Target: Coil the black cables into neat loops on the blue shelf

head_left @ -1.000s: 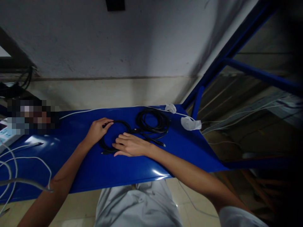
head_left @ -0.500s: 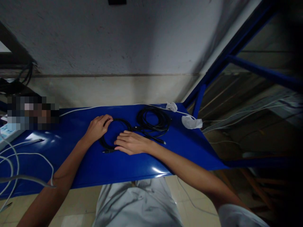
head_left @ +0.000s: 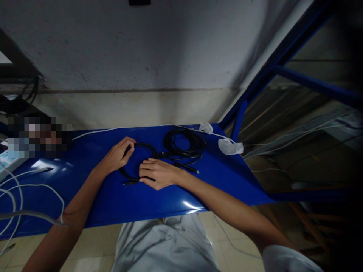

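Observation:
A loop of black cable [head_left: 129, 176] lies on the blue table [head_left: 119, 206] between my hands. On the loop's upper left side, my left hand [head_left: 119, 153] is closed around the strands, thumb against fingers. My right hand [head_left: 157, 173] grips the loop's right side, fingers curled over it and the thumb below. One plug end [head_left: 129, 183] sticks out at the loop's lower left. Just right of the loop rests a second coil of black cable [head_left: 167, 141], with a light-tipped connector [head_left: 195, 171] near my right wrist.
White crumpled wraps [head_left: 230, 146] lie at the table's right end, on a white cable [head_left: 113, 129] running along the back edge. White cables [head_left: 53, 185] and a power strip [head_left: 11, 160] occupy the left side. A blue metal frame [head_left: 241, 117] rises at right.
My left thumb has shifted down and the left hand now wraps more of the cable. My right thumb has dropped slightly, closing round the loop's lower right.

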Demonstrator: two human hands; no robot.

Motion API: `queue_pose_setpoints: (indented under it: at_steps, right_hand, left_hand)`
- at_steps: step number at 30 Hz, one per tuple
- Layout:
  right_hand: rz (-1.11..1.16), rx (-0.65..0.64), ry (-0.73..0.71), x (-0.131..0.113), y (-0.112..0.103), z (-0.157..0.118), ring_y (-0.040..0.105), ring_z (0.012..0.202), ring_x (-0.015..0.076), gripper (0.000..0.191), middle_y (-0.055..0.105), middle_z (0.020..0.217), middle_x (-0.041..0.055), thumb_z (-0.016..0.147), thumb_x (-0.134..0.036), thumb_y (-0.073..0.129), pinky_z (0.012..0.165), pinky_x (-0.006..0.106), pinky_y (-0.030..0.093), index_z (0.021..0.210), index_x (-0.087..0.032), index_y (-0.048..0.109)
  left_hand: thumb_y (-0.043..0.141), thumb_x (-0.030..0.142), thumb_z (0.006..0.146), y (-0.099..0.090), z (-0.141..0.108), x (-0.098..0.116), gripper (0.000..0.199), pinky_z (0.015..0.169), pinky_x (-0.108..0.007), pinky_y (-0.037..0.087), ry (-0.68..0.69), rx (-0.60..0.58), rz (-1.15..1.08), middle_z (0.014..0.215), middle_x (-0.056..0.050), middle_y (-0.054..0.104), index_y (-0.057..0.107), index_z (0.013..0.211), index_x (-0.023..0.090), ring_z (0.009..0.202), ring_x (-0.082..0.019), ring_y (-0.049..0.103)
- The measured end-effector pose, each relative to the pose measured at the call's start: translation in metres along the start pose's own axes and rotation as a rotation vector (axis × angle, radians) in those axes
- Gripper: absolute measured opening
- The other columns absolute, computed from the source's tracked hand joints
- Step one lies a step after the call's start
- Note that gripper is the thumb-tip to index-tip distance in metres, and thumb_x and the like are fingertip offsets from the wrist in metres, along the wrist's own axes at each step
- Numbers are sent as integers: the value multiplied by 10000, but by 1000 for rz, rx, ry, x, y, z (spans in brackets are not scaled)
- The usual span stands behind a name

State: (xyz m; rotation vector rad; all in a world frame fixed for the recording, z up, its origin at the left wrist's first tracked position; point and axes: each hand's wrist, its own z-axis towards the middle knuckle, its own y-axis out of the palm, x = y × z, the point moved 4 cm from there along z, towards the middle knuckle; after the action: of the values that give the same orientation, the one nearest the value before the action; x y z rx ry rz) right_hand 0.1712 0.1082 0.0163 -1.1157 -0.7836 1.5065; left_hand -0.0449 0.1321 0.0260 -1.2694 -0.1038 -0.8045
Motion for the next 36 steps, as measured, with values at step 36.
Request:
queue_pose_setpoints:
  at_steps: [36]
  right_hand:
    - [1142, 728, 395, 21, -31, 0, 725, 976, 203, 297, 781, 1038, 64, 1083, -516, 631, 926, 364, 549, 986, -235, 627]
  left_hand:
    - [598, 437, 1065, -2, 3, -9, 243, 990, -416, 558, -142, 252, -37, 1096, -84, 775, 714, 1104, 227, 1014, -257, 729]
